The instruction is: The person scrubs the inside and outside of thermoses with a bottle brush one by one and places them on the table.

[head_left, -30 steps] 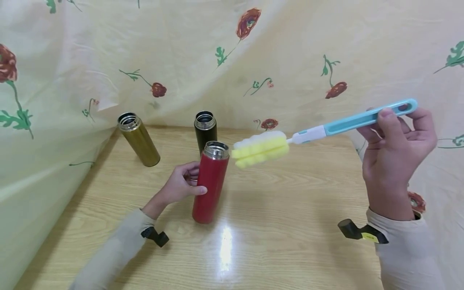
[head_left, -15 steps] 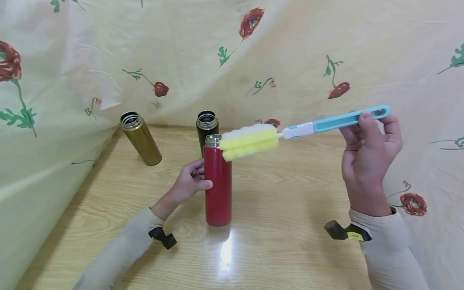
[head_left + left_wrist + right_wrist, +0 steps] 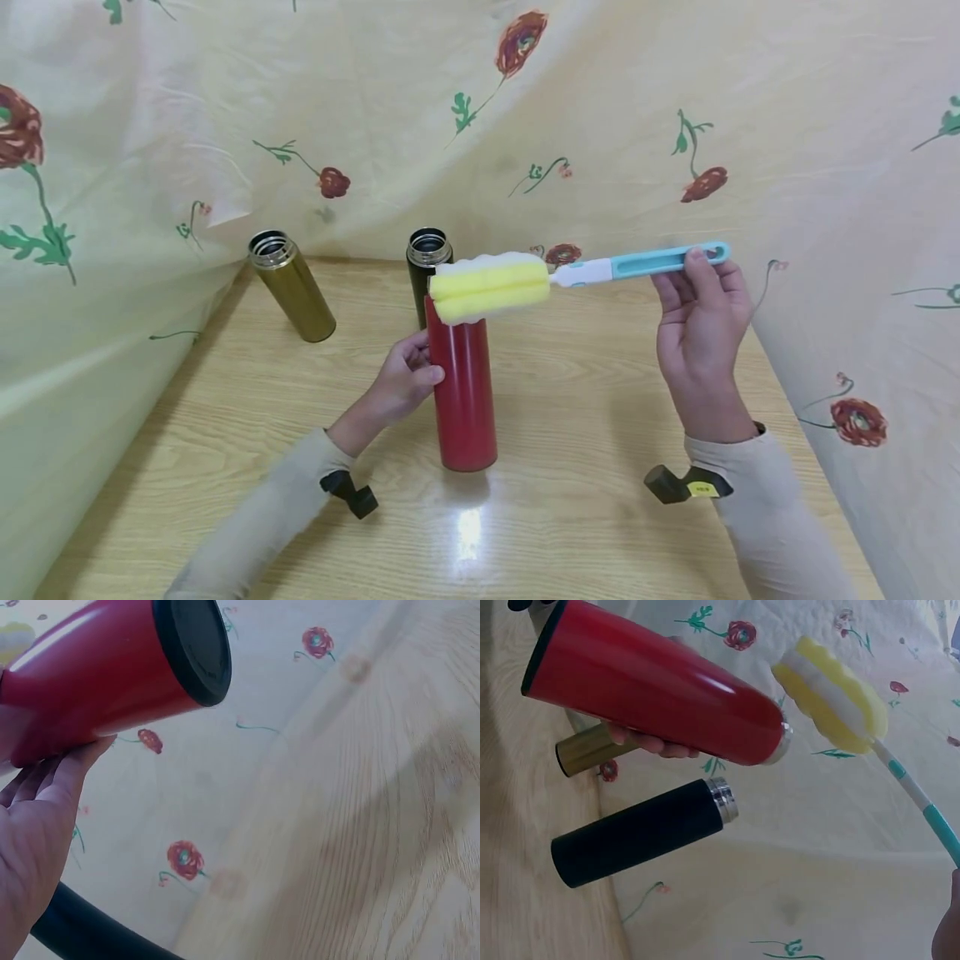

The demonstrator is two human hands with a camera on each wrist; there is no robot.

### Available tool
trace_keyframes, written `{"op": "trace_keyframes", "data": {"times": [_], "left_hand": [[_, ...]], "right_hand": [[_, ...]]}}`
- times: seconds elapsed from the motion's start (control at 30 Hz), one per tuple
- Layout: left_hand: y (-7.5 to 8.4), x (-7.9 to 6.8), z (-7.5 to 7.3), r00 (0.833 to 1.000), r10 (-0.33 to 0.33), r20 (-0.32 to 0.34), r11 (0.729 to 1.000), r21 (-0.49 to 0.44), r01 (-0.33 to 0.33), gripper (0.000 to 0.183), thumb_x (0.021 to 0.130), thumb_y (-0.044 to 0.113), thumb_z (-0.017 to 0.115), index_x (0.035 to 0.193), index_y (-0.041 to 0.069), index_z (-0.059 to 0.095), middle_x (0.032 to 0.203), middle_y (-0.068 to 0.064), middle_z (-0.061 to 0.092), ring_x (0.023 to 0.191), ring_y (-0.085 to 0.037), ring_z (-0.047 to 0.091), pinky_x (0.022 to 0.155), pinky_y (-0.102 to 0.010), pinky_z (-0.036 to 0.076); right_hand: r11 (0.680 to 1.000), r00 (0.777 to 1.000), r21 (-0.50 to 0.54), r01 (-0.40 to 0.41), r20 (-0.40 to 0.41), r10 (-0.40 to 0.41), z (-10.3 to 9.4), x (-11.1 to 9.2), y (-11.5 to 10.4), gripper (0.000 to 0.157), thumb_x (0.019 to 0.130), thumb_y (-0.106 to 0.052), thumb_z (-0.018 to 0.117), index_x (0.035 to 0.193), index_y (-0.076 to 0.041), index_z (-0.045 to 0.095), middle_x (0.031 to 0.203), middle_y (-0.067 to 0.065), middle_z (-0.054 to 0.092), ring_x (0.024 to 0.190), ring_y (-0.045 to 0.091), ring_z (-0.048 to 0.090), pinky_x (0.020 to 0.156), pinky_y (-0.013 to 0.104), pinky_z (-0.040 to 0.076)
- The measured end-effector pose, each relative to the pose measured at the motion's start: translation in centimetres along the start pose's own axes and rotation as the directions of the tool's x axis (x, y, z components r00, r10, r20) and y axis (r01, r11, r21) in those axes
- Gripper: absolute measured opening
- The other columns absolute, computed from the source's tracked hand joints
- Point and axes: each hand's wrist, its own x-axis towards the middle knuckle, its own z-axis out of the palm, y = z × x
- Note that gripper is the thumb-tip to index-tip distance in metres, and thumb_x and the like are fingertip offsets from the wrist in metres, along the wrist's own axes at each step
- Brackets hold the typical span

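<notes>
My left hand (image 3: 407,382) grips a red thermos flask (image 3: 467,400) round its middle, thumb in front. The flask leans slightly, its base lifted off the table as the left wrist view shows the black underside (image 3: 201,649). With thumb and fingers, my right hand (image 3: 703,333) pinches the blue end of a sponge bottle brush (image 3: 491,287). Its yellow and white sponge head overlaps the flask's mouth in the head view. From the right wrist, the sponge (image 3: 829,697) shows just beyond the steel neck (image 3: 782,742), apart from it.
Behind the red flask stands a black flask (image 3: 430,271), open at the top and partly hidden. A gold flask (image 3: 295,292) stands at the back left, also lidless. Flowered cloth (image 3: 390,108) surrounds the wooden table (image 3: 585,467) at the back and sides.
My right hand has moved left with the brush, bringing the sponge from beside the flask to over its mouth. My left hand has shifted the flask slightly right and changed its tilt.
</notes>
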Motion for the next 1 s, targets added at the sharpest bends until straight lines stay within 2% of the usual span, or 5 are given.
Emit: {"op": "trace_keyframes", "data": {"times": [0.3, 0.57, 0.8, 1.0], "left_hand": [[-0.3, 0.2, 0.0, 1.000, 0.024, 0.018, 0.998, -0.058, -0.023, 0.048, 0.083, 0.022, 0.086, 0.124, 0.011, 0.064, 0.108, -0.001, 0.074, 0.099, -0.011, 0.071, 0.085, -0.026, 0.060], [-0.1, 0.2, -0.1, 0.999, 0.023, 0.029, 0.999, -0.031, -0.022, 0.055, 0.081, 0.035, 0.087, 0.125, 0.011, 0.063, 0.110, 0.000, 0.073, 0.099, -0.011, 0.070, 0.086, -0.025, 0.059], [-0.2, 0.4, -0.4, 0.998, 0.050, 0.030, 0.997, -0.058, -0.048, 0.049, 0.082, 0.032, 0.087, 0.121, 0.010, 0.067, 0.103, 0.000, 0.074, 0.092, -0.009, 0.071, 0.081, -0.022, 0.059], [-0.3, 0.5, -0.4, 0.997, 0.075, 0.010, 0.995, -0.063, -0.075, 0.043, 0.083, 0.031, 0.086, 0.116, 0.010, 0.069, 0.101, 0.000, 0.074, 0.088, -0.009, 0.071, 0.078, -0.021, 0.059]], "right_hand": [[0.996, 0.998, -0.054, -0.065, -0.029, 0.064, -1.1, -0.2, 1.3, 0.018, 0.092, 0.004, 0.071, 0.101, 0.008, 0.056, 0.085, 0.017, 0.068, 0.075, 0.024, 0.075, 0.076, 0.030, 0.061], [0.982, 0.987, -0.096, -0.159, -0.042, 0.156, -2.8, -0.8, 1.5, 0.017, 0.094, 0.003, 0.069, 0.103, 0.006, 0.055, 0.088, 0.014, 0.066, 0.078, 0.022, 0.074, 0.081, 0.028, 0.060], [0.961, 0.965, -0.097, -0.260, -0.047, 0.256, -4.4, -1.9, 1.3, 0.015, 0.095, 0.003, 0.068, 0.101, 0.004, 0.054, 0.088, 0.012, 0.067, 0.079, 0.020, 0.074, 0.079, 0.025, 0.060], [0.944, 0.956, -0.151, -0.293, -0.047, 0.290, -5.7, -3.3, 1.0, 0.011, 0.097, 0.002, 0.066, 0.101, 0.003, 0.056, 0.089, 0.011, 0.067, 0.079, 0.019, 0.073, 0.080, 0.024, 0.059]]}}
